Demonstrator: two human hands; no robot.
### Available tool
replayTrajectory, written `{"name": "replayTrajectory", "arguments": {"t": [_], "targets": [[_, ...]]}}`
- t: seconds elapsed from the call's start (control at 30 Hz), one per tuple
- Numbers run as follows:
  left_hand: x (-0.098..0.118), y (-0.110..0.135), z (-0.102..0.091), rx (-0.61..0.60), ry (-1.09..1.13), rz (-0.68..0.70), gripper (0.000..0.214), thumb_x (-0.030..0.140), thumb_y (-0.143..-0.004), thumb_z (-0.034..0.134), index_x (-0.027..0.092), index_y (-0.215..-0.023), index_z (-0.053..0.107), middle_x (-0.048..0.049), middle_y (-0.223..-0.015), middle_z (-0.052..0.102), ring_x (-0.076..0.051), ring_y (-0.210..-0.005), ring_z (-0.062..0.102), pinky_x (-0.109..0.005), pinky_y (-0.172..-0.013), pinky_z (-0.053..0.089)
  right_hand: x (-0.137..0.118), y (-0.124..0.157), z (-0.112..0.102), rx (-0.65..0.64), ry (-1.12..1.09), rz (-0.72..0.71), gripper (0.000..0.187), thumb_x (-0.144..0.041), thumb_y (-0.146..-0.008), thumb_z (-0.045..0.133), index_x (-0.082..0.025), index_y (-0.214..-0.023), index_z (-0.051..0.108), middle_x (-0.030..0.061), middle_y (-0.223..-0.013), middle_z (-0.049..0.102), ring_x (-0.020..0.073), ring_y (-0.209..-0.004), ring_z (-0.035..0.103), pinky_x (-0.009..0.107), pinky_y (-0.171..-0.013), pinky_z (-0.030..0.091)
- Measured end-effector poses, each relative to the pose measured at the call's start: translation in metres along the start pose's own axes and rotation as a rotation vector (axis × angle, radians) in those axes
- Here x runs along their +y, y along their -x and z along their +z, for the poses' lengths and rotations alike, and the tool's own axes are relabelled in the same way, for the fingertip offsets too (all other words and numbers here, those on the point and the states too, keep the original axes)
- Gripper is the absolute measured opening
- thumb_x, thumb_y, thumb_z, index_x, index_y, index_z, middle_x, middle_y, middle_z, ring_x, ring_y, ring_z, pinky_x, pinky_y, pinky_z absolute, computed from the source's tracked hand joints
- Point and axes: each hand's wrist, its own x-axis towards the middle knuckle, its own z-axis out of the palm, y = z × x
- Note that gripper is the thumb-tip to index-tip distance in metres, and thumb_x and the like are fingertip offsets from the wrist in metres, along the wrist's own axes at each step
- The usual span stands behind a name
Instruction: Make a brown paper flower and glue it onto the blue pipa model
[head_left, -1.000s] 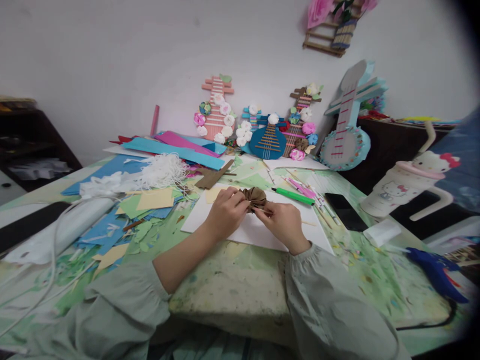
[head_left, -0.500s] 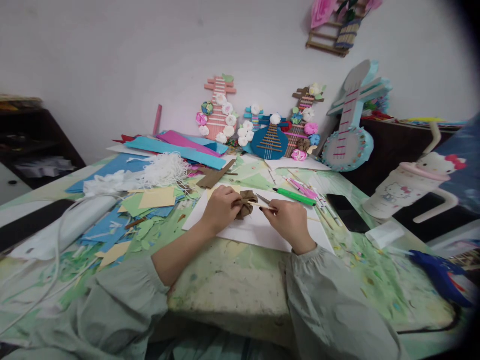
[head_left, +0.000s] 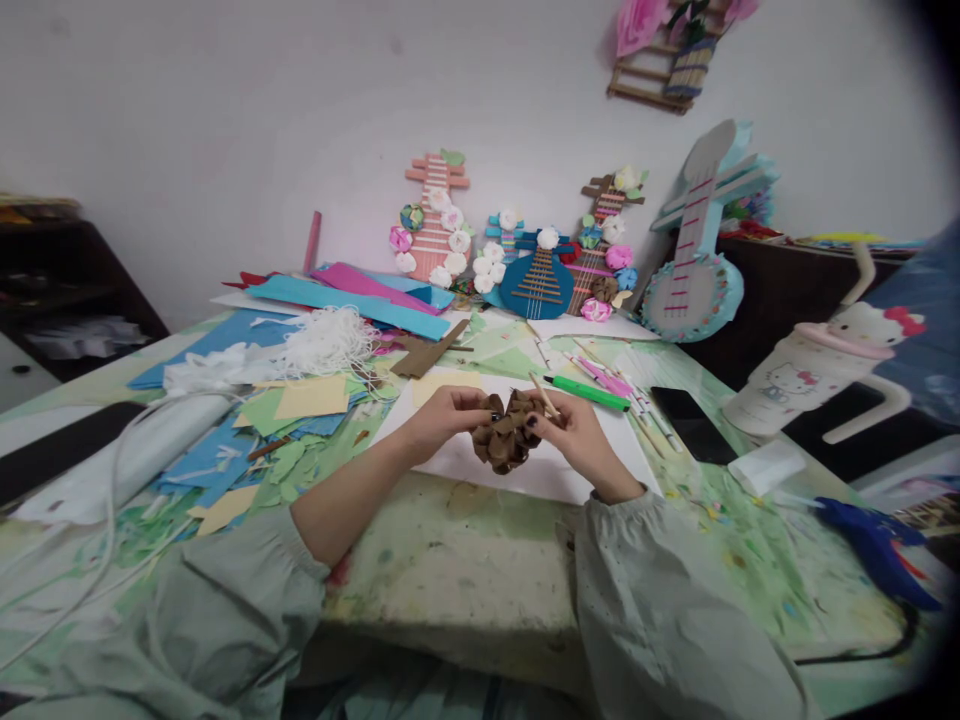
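Note:
A brown crepe-paper flower (head_left: 504, 440) is held between both hands above a white sheet of paper (head_left: 551, 483). My left hand (head_left: 448, 415) pinches its left side with thumb and fingers. On the other side, my right hand (head_left: 574, 430) grips the flower's edge, the thumb pressing on the petals. A thin wooden stick (head_left: 545, 395) is also tucked in the right hand, slanting up from the fingers. Beyond the hands lie a strip of brown paper (head_left: 431, 350) and a green utility knife (head_left: 589, 392).
Paper scraps (head_left: 300, 460), white string (head_left: 334, 340) and a glue-gun-like blue tool (head_left: 874, 550) lie around. A phone (head_left: 691, 425) and a cup (head_left: 810, 380) stand on the right. Decorated paper lutes (head_left: 538, 285) lean against the wall.
The flower has turned so its open petals show, and my right hand has come to its edge. The stick, earlier pointing left across the flower, now slants upward in my right hand.

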Motion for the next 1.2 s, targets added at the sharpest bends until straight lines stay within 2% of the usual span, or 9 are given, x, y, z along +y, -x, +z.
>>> {"name": "replayTrajectory", "arguments": {"t": [0.2,0.3,0.4,0.57,0.7,0.77,0.9,1.03,1.2], "targets": [[-0.008,-0.005,0.0,0.119,0.001,-0.041,0.024,0.031,-0.063,0.073,0.012,-0.077,0.067,-0.0028,-0.073,0.066,-0.012,-0.065,0.058,-0.024,-0.061,0.044,0.001,-0.001,0.011,0.007,0.061,0.095,0.016,-0.032,-0.071,0.063,-0.018,-0.078,0.065,-0.0009,-0.069,0.061,0.0139,-0.063,0.053,0.023,-0.057,0.04],[-0.013,-0.005,0.004,0.07,0.078,-0.064,0.036,0.042,-0.07,0.07,0.012,-0.09,0.066,-0.007,-0.084,0.067,-0.016,-0.075,0.062,-0.027,-0.065,0.047,0.003,-0.002,0.016,0.09,0.276,0.095,0.012,-0.03,-0.072,0.06,-0.018,-0.069,0.062,-0.0027,-0.06,0.057,0.0126,-0.058,0.049,0.023,-0.055,0.033],[-0.016,-0.005,0.007,0.0,0.071,-0.01,0.042,0.035,-0.067,0.075,0.014,-0.101,0.062,-0.0088,-0.095,0.067,-0.019,-0.084,0.063,-0.03,-0.072,0.049,0.002,-0.001,0.018,0.114,0.359,0.092,0.015,-0.032,-0.073,0.059,-0.019,-0.065,0.059,-0.0029,-0.058,0.056,0.0126,-0.056,0.049,0.023,-0.054,0.031],[-0.019,-0.008,0.003,0.144,-0.018,-0.002,0.039,0.02,-0.059,0.075,0.013,-0.095,0.06,-0.0068,-0.088,0.067,-0.02,-0.082,0.064,-0.032,-0.072,0.05,0.005,-0.003,0.009,0.122,0.46,0.114,0.026,-0.043,-0.084,0.051,-0.02,-0.078,0.062,0.0005,-0.067,0.063,0.016,-0.063,0.056,0.025,-0.058,0.034],[-0.02,-0.011,-0.005,0.229,-0.02,-0.011,0.038,0.018,-0.057,0.074,0.014,-0.091,0.06,-0.0065,-0.086,0.067,-0.021,-0.082,0.064,-0.034,-0.071,0.051,0.019,-0.006,-0.005,0.216,0.688,0.293,0.033,-0.045,-0.087,0.048,-0.017,-0.098,0.062,0.0126,-0.083,0.067,0.0267,-0.077,0.062,0.033,-0.064,0.04],[-0.02,-0.012,-0.006,0.233,-0.013,-0.009,0.037,0.018,-0.056,0.074,0.014,-0.091,0.06,-0.0057,-0.085,0.066,-0.02,-0.08,0.064,-0.034,-0.069,0.05,0.026,-0.007,-0.008,0.229,0.731,0.273,0.032,-0.036,-0.083,0.055,-0.014,-0.106,0.061,0.0189,-0.096,0.066,0.0327,-0.093,0.06,0.041,-0.074,0.043],[-0.018,-0.011,-0.005,0.238,0.003,0.025,0.037,0.016,-0.054,0.074,0.014,-0.089,0.061,-0.0038,-0.082,0.066,-0.018,-0.079,0.062,-0.032,-0.069,0.049,0.026,-0.007,0.002,0.195,0.46,0.008,0.033,-0.028,-0.08,0.057,-0.017,-0.111,0.061,0.0162,-0.12,0.06,0.0311,-0.117,0.051,0.049,-0.097,0.038],[-0.016,-0.009,-0.002,0.222,0.017,0.037,0.037,0.015,-0.053,0.071,0.014,-0.088,0.06,-0.0027,-0.082,0.064,-0.017,-0.078,0.06,-0.03,-0.068,0.049,0.017,-0.004,0.018,-0.082,-0.061,-0.039,0.043,-0.023,-0.079,0.055,-0.022,-0.122,0.053,0.0072,-0.118,0.063,0.0207,-0.104,0.06,0.037,-0.089,0.049],[-0.015,-0.007,0.001,0.18,-0.075,0.021,0.029,0.018,-0.057,0.065,0.015,-0.085,0.059,-0.0003,-0.076,0.062,-0.015,-0.071,0.057,-0.026,-0.064,0.045,0.023,-0.002,0.027,-0.016,-0.064,-0.01,0.045,-0.015,-0.074,0.051,-0.022,-0.119,0.056,0.0059,-0.117,0.062,0.0215,-0.107,0.058,0.039,-0.093,0.047]]}}
